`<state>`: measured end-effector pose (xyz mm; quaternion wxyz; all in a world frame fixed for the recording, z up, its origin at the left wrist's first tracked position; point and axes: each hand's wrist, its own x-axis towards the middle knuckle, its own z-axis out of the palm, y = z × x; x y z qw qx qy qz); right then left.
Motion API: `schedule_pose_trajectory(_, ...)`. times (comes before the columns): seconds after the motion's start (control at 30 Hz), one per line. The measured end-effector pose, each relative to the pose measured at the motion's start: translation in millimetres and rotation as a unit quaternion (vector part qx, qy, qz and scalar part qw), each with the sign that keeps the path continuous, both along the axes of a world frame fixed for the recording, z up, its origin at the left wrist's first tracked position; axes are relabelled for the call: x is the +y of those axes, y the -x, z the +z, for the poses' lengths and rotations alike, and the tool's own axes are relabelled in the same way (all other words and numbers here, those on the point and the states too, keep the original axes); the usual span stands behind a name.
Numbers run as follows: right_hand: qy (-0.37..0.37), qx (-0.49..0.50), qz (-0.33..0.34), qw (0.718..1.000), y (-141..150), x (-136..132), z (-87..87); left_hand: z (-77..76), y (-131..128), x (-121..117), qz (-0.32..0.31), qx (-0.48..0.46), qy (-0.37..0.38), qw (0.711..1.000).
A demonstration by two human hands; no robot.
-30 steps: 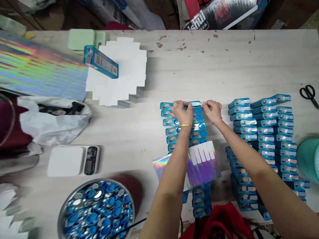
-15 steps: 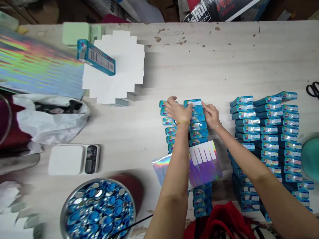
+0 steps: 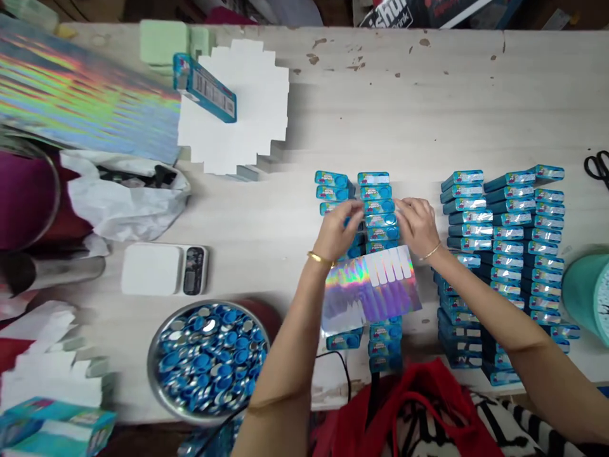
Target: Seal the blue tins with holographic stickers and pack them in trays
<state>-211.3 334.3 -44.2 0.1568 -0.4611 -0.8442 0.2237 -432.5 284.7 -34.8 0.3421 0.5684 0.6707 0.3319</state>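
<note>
Two columns of small blue boxes stand on end in front of me, their narrow tops facing up. My left hand (image 3: 339,231) is between the columns, thumb and bent fingers a little apart, tips close to the left end of a blue box (image 3: 379,207). My right hand (image 3: 417,227) is at that box's right end, its fingers bent together; whatever they pinch, if anything, is hidden. The top box (image 3: 373,178) of this column carries a shiny label. Just below my hands, a holographic sticker sheet (image 3: 380,298) with white peeled strips lies across the boxes.
More blue boxes (image 3: 511,219) stand in rows at right, near a teal container (image 3: 587,295) and scissors (image 3: 598,168). At left are a metal bowl (image 3: 155,374) of blue caps, a scale (image 3: 152,270), a white bag (image 3: 114,212) and a white cardboard stack (image 3: 257,82) bearing one box.
Both hands have come down the column from the top box toward the sticker sheet. My left hand has drawn back from over the boxes. The whole view has shifted slightly.
</note>
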Motion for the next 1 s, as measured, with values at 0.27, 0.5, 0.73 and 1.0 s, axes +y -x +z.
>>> schedule_pose_trajectory(0.27, 0.013, -0.051, 0.134, 0.99, 19.2, -80.5, 1.3, 11.0, -5.8, -91.9, -0.132, 0.176, 0.131, 0.967)
schedule_pose_trajectory(0.5, 0.028, -0.11, 0.114, 0.987, 36.8, -68.5, -9.8, -7.4, -17.3, -87.1, -0.109, 0.306, -0.011, 0.946)
schedule_pose_trajectory(0.73, 0.027, -0.128, 0.121, 0.984, 40.7, -71.9, -15.2, -21.5, -30.9, -119.2, -0.078, 0.325, -0.082, 0.939)
schedule_pose_trajectory(1.0, 0.041, -0.089, 0.099, 0.99, 39.2, -76.3, -21.9, 27.9, -40.2, -143.0, 0.034, 0.153, -0.105, 0.982)
